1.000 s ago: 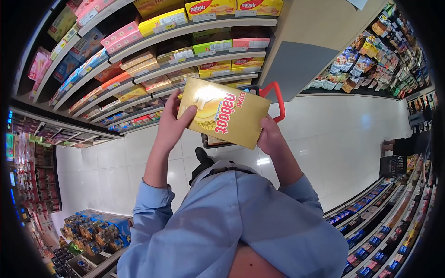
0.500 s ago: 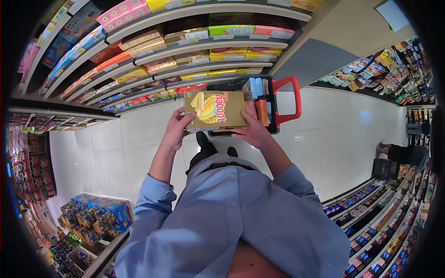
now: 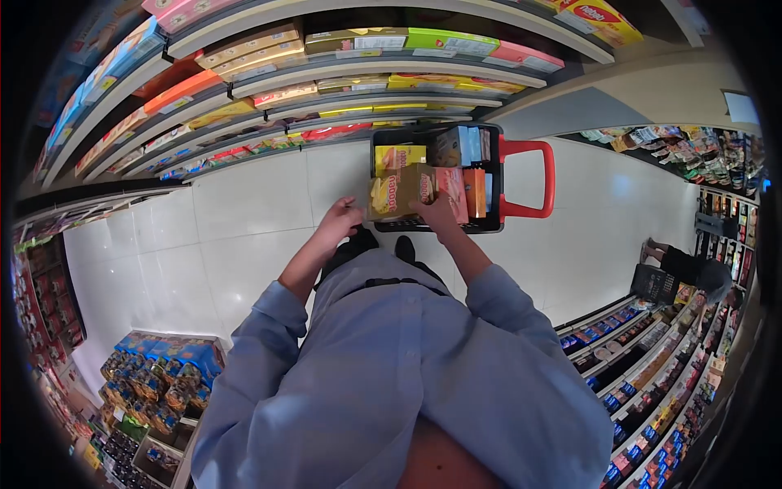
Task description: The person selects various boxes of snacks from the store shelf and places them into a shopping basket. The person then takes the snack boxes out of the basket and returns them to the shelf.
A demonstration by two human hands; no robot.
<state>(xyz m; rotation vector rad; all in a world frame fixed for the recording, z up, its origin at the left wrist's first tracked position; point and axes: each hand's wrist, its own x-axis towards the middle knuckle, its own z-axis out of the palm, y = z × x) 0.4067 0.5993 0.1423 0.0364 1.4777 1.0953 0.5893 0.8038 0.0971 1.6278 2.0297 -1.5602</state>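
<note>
- Pale tiled floor (image 3: 244, 244) of a shop aisle, with long shelves (image 3: 456, 68) of packed boxes curving across the top of the view.
- Bagged goods (image 3: 700, 147) at upper right; farther down that side, another person (image 3: 684, 265) bent beside a dark crate (image 3: 652, 281).
- Blue cartons (image 3: 183, 346) at lower left, stacked behind clustered snack packs (image 3: 151, 383).
- Just below the shelves, a black basket (image 3: 497, 163) with a red handle (image 3: 550, 179) pointing right.
- Inside, a yellow box (image 3: 399, 155) at far left, a blue box (image 3: 470, 145) at far right, a pink box (image 3: 450, 191) and an orange box (image 3: 474, 193) nearer.
- Gold box (image 3: 399, 196) over the basket's near left part, slightly askew, overlapping the yellow box; cannot tell what lies directly underneath.
- Right hand (image 3: 442, 216) at the gold box's right end, grip pinching it, some fingers hidden.
- Left hand (image 3: 340, 220) just beside the opposite end, grip loosely spread, fingers partly curled.
- Blue sleeves (image 3: 273, 326) rolled to the forearms.
</note>
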